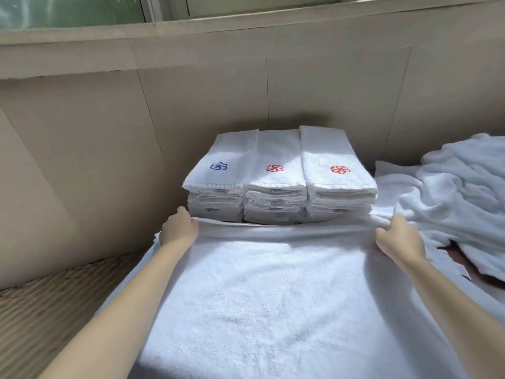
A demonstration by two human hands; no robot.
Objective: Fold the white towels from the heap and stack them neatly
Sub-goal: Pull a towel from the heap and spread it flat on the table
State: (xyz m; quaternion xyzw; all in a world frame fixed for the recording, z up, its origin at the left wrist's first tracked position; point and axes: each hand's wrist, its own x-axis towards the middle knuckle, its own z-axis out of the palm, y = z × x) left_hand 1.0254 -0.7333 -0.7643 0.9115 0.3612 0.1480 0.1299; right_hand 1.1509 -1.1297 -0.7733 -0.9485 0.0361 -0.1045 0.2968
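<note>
A large white towel lies spread flat in front of me. My left hand grips its far left corner and my right hand grips its far right corner, both at the far edge. Just behind that edge stand three side-by-side stacks of folded white towels; the left one bears a blue emblem, the other two red emblems. A heap of loose white towels lies at the right.
A beige panelled wall rises right behind the stacks, with a window ledge above. A ribbed woven surface lies to the left. A strip of dark table top shows under the heap at the right.
</note>
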